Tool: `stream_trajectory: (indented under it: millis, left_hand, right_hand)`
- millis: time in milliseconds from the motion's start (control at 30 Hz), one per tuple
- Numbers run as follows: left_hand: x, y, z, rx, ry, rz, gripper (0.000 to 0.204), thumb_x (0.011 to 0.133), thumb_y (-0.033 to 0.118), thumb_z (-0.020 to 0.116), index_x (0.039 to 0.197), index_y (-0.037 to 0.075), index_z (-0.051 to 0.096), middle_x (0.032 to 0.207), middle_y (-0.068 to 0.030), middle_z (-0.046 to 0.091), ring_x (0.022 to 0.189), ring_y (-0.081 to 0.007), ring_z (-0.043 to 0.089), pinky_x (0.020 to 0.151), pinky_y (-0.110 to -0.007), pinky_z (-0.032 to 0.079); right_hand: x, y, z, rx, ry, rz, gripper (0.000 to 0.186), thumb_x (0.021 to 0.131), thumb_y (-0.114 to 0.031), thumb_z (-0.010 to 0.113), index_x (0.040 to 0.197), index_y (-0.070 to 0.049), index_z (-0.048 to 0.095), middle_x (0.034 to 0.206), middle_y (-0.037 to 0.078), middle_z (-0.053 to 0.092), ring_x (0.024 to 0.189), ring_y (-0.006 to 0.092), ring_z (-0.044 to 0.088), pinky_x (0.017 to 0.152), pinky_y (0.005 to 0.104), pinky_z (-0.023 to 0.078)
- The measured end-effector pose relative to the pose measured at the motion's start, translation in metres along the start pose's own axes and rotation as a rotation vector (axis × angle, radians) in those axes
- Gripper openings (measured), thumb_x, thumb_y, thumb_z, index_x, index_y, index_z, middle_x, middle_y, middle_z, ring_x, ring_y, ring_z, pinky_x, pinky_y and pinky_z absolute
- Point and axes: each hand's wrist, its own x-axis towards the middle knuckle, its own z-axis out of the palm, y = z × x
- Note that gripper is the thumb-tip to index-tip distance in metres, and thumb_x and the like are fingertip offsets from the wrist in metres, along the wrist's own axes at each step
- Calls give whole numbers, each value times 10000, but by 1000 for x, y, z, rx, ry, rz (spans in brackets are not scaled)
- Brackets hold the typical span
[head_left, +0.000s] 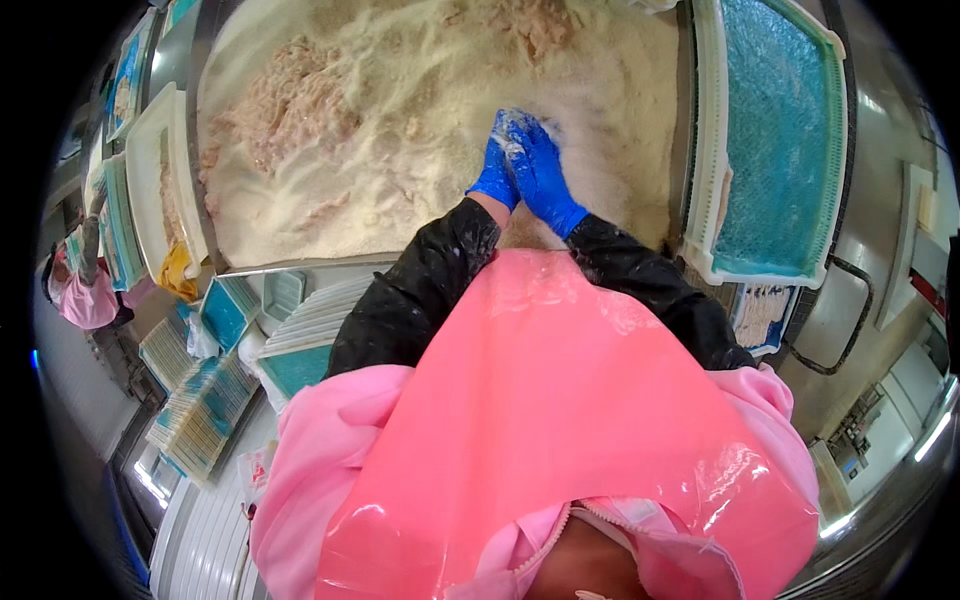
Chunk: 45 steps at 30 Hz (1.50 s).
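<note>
Head: gloved hands (541,178) tog. over (prob.) pale crumbs (420,190)

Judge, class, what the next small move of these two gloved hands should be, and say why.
Probably part the left blue-gloved hand and right blue-gloved hand slightly, above the pale powder bed. They are brought together, with white residue clinging where they meet; whether anything lies between them is hidden. Opening there would likely reveal it and let loose residue drop.
</note>
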Motion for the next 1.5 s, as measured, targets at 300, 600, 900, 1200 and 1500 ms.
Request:
stream_trajectory:
  millis: [300, 600, 900, 1200, 1500]
  left_hand:
    - [14, -5, -39, -607, -570, -229, 579, 901, 509, 322, 1233, 50, 440, 1207, -146, 499, 1076, -297, 485, 961, -406, 363]
    - [-46, 31, 12, -674, -577, -477, 618, 894, 552, 287, 1216, 48, 444, 1177, -161, 496, 1057, -323, 470, 951, -414, 359]
    - [-13, 19, -25, 74, -30, -226, 594, 902, 529, 286, 1196, 43, 458, 1149, -170, 525, 1034, -310, 532, 867, -377, 434]
    - [-7, 13, -20, 205, 11, -132, 555, 917, 476, 290, 1176, 34, 504, 1029, -137, 602, 929, -245, 591, 793, -321, 468]
    - [-18, 16, -25, 227, -35, -96, 438, 918, 390, 348, 1153, 63, 523, 1025, -121, 611, 891, -221, 605, 678, -269, 468]
  right_hand:
    - [-1, 16, -15, -378, -130, -93, 511, 871, -347, 388, 1333, -131, 355, 1409, 124, 272, 1306, 324, 198, 1038, 496, 110]
    - [-14, 23, -56, 67, 73, 314, 292, 754, -253, 640, 982, -70, 631, 959, 97, 620, 853, 269, 566, 771, 362, 440]
    - [4, -2, -271, 763, 208, 547, 342, 885, -232, 508, 1141, -8, 539, 957, 41, 587, 862, 106, 546, 747, 239, 435]
    - [68, 94, -299, -368, 151, 157, 304, 882, -203, 471, 1102, -14, 563, 1045, 218, 575, 971, 366, 553, 826, 393, 448]
    - [94, 68, -295, -318, 225, 59, 301, 843, -104, 490, 1122, -12, 555, 1017, 198, 597, 924, 325, 587, 807, 360, 456]
